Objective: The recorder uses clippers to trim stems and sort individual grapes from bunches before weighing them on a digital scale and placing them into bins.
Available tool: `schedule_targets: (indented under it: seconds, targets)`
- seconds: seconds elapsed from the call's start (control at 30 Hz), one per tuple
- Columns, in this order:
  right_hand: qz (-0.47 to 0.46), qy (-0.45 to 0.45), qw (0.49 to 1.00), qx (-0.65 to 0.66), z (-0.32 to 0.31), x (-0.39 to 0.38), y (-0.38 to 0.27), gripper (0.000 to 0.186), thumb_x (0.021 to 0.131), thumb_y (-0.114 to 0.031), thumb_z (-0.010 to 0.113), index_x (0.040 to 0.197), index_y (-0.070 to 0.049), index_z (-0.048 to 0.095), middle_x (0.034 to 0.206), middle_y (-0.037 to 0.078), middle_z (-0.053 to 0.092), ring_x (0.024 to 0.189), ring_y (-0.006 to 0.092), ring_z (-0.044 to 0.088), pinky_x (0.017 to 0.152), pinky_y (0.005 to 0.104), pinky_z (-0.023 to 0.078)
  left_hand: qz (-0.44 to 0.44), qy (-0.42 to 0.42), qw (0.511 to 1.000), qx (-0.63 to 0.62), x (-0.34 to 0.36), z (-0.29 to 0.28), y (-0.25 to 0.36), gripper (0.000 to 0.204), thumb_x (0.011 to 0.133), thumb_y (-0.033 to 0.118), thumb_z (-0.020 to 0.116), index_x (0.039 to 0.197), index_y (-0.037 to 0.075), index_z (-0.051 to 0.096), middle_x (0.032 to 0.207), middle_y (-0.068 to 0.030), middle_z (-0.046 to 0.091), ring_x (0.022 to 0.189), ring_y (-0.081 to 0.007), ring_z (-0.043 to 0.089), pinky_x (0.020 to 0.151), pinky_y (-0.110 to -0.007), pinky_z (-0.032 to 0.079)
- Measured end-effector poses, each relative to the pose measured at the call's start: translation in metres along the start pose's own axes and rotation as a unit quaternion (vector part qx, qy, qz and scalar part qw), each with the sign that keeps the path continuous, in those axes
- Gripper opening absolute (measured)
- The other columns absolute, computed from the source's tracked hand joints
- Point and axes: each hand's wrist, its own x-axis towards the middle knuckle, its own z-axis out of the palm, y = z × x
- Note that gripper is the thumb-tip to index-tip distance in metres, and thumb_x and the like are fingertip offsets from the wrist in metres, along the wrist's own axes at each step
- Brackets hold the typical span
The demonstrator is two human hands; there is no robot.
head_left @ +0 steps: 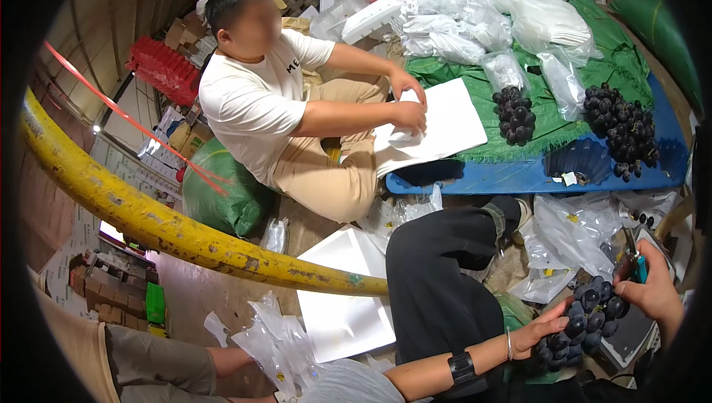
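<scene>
A bunch of dark grapes (588,321) is at the lower right. My left hand (534,335), with a dark band on its wrist, cradles it from the left, fingers curled against the fruit. On the other side, my right hand (654,288) is closed round small snips with teal handles (641,269). Their blades point up, away from the bunch, and its fingertips are close to the grapes. Clear plastic bags (567,232) lie just beyond my hands. Two more grape bunches, a smaller one (514,116) and a larger one (625,130), rest farther off on a blue platform (489,179) partly covered with green sheeting.
A seated co-worker (259,99) presses both hands on white sheets (449,117) at the platform. A worn yellow pipe (185,225) crosses the left side. A white foam board (345,321) lies on the floor. Another person's leg (156,355) shows lower left.
</scene>
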Motion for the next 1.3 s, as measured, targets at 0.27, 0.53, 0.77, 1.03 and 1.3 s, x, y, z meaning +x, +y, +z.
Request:
schedule_targets:
  seconds: [0.27, 0.53, 0.77, 1.03, 1.3]
  targets:
    - [0.002, -0.038, 0.999, -0.039, -0.003, -0.009, -0.007, 0.045, 0.061, 0.002, 0.076, 0.093, -0.004, 0.045, 0.083, 0.008, 0.062, 0.075, 0.0133, 0.06, 0.067, 0.0281, 0.049, -0.009, -0.018, 0.999, 0.025, -0.004, 0.014, 0.009, 0.085, 0.088, 0.034, 0.061, 0.149, 0.01, 0.006, 0.141, -0.0098, 0.036, 0.126, -0.018, 0.043, 0.103, -0.032, 0.036]
    - [0.003, -0.1, 0.983, -0.155, -0.012, -0.002, 0.0, 0.045, 0.058, -0.004, 0.083, 0.089, 0.0, 0.05, 0.081, 0.011, 0.067, 0.075, 0.0155, 0.064, 0.067, 0.0294, 0.051, -0.057, -0.051, 0.996, 0.035, -0.006, 0.01, 0.001, 0.091, 0.085, 0.038, 0.064, 0.149, 0.009, 0.005, 0.144, -0.0077, 0.031, 0.127, -0.0152, 0.041, 0.103, -0.031, 0.036]
    - [0.014, -0.103, 0.98, -0.172, -0.008, -0.003, -0.014, 0.045, 0.058, -0.006, 0.085, 0.088, -0.001, 0.051, 0.079, 0.011, 0.067, 0.076, 0.0165, 0.065, 0.069, 0.0295, 0.051, -0.055, -0.017, 0.997, 0.051, -0.002, -0.005, -0.005, 0.092, 0.085, 0.039, 0.064, 0.149, 0.008, 0.005, 0.145, -0.0076, 0.03, 0.128, -0.0153, 0.039, 0.103, -0.03, 0.035]
    - [0.015, -0.106, 0.971, -0.214, -0.009, 0.004, -0.005, 0.047, 0.057, -0.006, 0.084, 0.088, -0.001, 0.049, 0.08, 0.01, 0.067, 0.077, 0.0169, 0.064, 0.071, 0.0317, 0.05, -0.075, -0.018, 0.995, 0.056, -0.001, -0.005, -0.002, 0.098, 0.084, 0.039, 0.065, 0.149, 0.006, 0.0, 0.149, -0.0081, 0.023, 0.134, -0.0168, 0.03, 0.108, -0.032, 0.028]
    - [0.026, -0.03, 0.998, -0.048, -0.017, 0.016, 0.006, 0.052, 0.056, -0.005, 0.085, 0.095, -0.003, 0.05, 0.085, 0.006, 0.062, 0.078, 0.0128, 0.059, 0.07, 0.0287, 0.049, -0.049, -0.032, 0.998, 0.009, 0.008, 0.004, 0.013, 0.094, 0.084, 0.038, 0.065, 0.149, 0.008, 0.004, 0.146, -0.0108, 0.029, 0.129, -0.0187, 0.038, 0.105, -0.034, 0.035]
